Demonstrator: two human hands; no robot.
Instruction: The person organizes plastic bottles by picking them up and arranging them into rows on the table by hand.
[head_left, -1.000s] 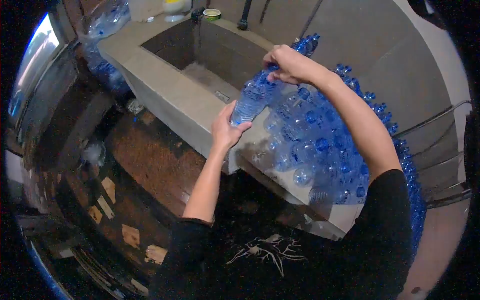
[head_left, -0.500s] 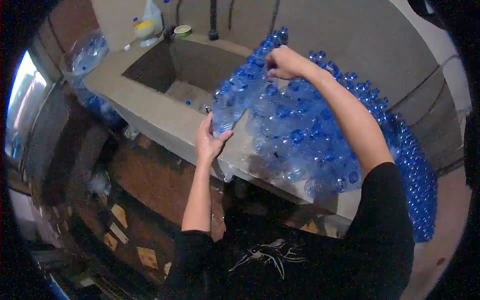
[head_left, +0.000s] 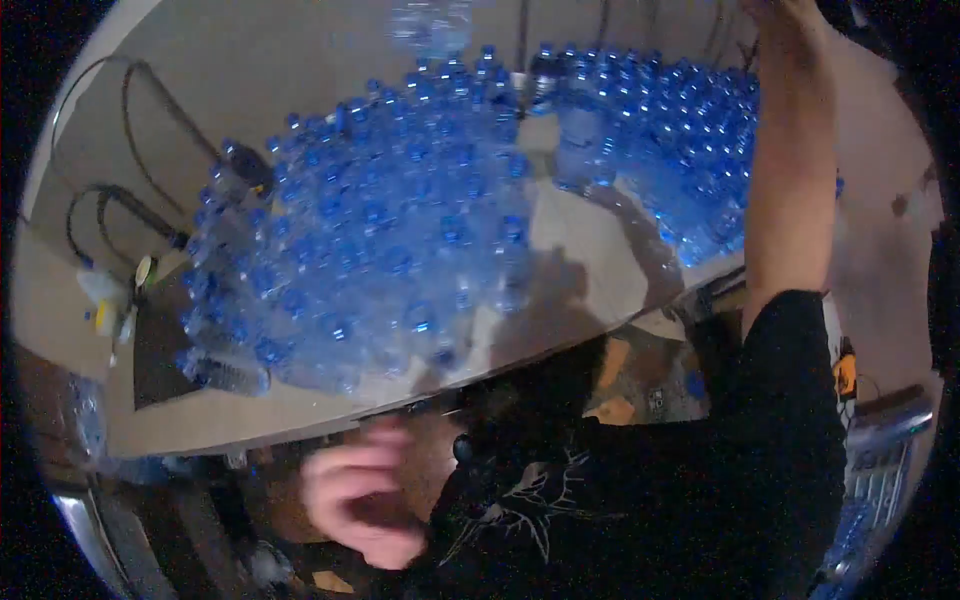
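A dense group of clear plastic bottles with blue caps [head_left: 400, 220] stands on the pale counter [head_left: 575, 240]. A second packed group of blue-capped bottles [head_left: 690, 130] stands farther right, along the wall. My left hand [head_left: 362, 492] is blurred, below the counter's front edge, with its fingers loosely curled and apart from the thumb. Nothing shows in it. My right arm reaches up across the right side, past the second group. Only part of my right hand [head_left: 785, 8] shows at the top edge, so its fingers and anything in them are hidden.
A single larger clear bottle [head_left: 585, 150] stands between the two groups. Dark hoses [head_left: 150, 215] hang along the wall at left, above the basin [head_left: 160, 350]. Cardboard pieces [head_left: 615, 370] lie beneath the counter. A metal rack [head_left: 885, 450] is at far right.
The view has swung right. Both hands have left the bottles that they were at. My left hand has dropped below the counter edge, and my right arm has risen to the top right.
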